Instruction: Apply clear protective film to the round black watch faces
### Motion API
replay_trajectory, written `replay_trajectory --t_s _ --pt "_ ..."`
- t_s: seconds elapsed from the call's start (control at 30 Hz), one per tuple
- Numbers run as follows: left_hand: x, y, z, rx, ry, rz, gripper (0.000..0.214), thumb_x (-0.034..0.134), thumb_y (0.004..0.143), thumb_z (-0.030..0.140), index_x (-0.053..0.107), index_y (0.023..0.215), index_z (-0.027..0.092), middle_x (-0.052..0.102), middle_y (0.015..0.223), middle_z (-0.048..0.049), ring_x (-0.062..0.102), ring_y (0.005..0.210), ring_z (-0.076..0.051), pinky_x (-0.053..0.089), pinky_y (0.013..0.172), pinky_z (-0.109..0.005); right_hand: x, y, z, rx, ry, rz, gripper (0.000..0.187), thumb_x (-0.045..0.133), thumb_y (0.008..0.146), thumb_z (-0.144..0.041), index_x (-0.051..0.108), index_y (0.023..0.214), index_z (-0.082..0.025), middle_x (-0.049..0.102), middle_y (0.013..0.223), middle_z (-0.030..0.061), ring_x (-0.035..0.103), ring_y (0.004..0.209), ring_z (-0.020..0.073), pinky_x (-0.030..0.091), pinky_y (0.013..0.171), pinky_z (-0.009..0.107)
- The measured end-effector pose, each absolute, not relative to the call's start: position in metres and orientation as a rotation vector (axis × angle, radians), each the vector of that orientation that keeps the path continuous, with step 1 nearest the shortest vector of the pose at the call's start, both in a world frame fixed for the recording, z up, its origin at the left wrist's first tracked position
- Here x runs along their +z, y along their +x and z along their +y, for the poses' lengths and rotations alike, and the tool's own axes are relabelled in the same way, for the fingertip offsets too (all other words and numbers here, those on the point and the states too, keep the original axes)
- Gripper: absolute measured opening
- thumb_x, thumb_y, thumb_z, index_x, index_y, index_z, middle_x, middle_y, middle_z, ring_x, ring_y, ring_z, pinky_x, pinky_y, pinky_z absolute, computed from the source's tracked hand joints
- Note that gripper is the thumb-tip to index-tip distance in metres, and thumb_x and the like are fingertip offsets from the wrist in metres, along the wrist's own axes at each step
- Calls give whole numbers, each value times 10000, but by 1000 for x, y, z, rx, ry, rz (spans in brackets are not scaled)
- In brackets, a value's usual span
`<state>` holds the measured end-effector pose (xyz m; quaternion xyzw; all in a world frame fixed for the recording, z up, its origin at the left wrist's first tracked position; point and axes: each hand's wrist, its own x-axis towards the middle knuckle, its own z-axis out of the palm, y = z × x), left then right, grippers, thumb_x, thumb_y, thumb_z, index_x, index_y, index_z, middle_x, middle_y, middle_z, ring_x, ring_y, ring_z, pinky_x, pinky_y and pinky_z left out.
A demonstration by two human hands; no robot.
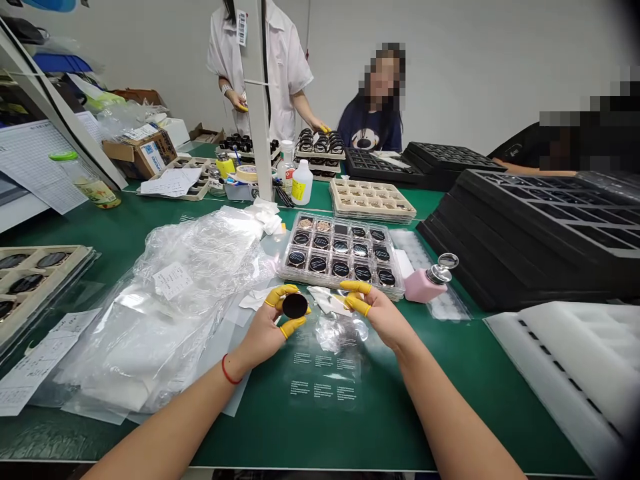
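Observation:
My left hand (270,327), with yellow finger cots, pinches a round black disc (295,305) between thumb and fingers. My right hand (373,313), also in yellow cots, has its fingertips pressed together on a small crumpled clear plastic bag (336,331). Both hands hover over a printed clear bag (323,373) lying flat on the green mat. Just beyond them stands a clear tray (341,279) holding several black discs in its pockets.
A heap of clear plastic bags (170,313) lies to the left. A pink pump bottle (425,283) and stacked black trays (530,233) stand at the right, white foam (575,360) nearer. Beige trays (30,280) sit far left. Other people work across the table.

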<state>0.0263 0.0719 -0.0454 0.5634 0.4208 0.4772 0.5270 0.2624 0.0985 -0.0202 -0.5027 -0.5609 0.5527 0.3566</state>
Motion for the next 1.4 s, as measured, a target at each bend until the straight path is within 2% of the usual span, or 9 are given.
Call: replay_trajectory --t_s 0.13,0.3,0.5,0.63,0.7,0.83,0.93,1.17,1.4 --pt "-53 30 72 1187 1314 1004 433 688 716 222 478 1095 234 581 1129 -48 628 993 -196 445 970 -383 -19 256 96 1264 -1253 -1550 306 593 770 -428 661 992 -228 637 1014 66 568 947 218 421 888 413" --pt "-50 30 77 1378 1173 971 429 711 690 207 479 1050 226 638 969 -14 659 909 -182 485 928 -389 -12 259 90 758 -1100 -2035 451 681 726 -378 570 1156 -295 407 1366 51 311 1281 260 247 1071 464" --pt "-34 24 80 1482 1001 956 515 746 651 190 444 1067 217 687 894 -15 684 865 -182 508 897 -386 -16 253 86 1044 -1233 -1873 332 594 802 -351 547 1120 -268 611 1014 37 553 1000 208 414 929 402" --pt "-33 19 78 1380 1089 925 518 737 671 196 442 1097 218 705 915 -27 684 893 -203 475 941 -417 -17 250 87 1284 -1193 -1635 391 570 815 -377 510 1172 -228 622 735 1 584 762 173 453 779 353" --pt "-35 17 77 1324 1139 904 510 740 669 194 454 1090 219 702 934 -24 686 893 -209 479 940 -415 -16 250 87 1371 -1182 -1618 332 526 836 -415 571 1086 -201 614 660 6 566 689 166 447 703 328" --pt "-37 18 76 1308 1206 936 473 724 688 212 465 1084 213 685 983 -30 677 922 -216 478 947 -415 -12 254 89 1293 -1227 -1787 329 479 854 -446 660 762 -187 635 802 46 559 793 184 420 750 321" --pt "-37 17 78 1312 1244 973 470 720 695 217 460 1087 212 691 955 -31 671 938 -216 457 973 -417 -8 256 89 1248 -1204 -1863 334 462 863 -453 660 768 -202 618 876 37 547 836 187 412 790 321" --pt "-33 13 78 1286 1221 916 513 744 670 222 445 1087 211 693 960 -35 683 906 -220 492 926 -419 -5 255 87 1492 -1132 -1864 477 386 881 -515 617 633 -179 616 758 39 546 740 174 430 726 305" --pt "-31 15 78 1202 1210 946 530 728 690 258 433 1126 191 705 961 -63 676 932 -238 483 932 -438 -7 264 94 1180 -1398 -1597 317 570 780 -445 618 979 -203 631 1002 62 561 941 219 423 844 359"
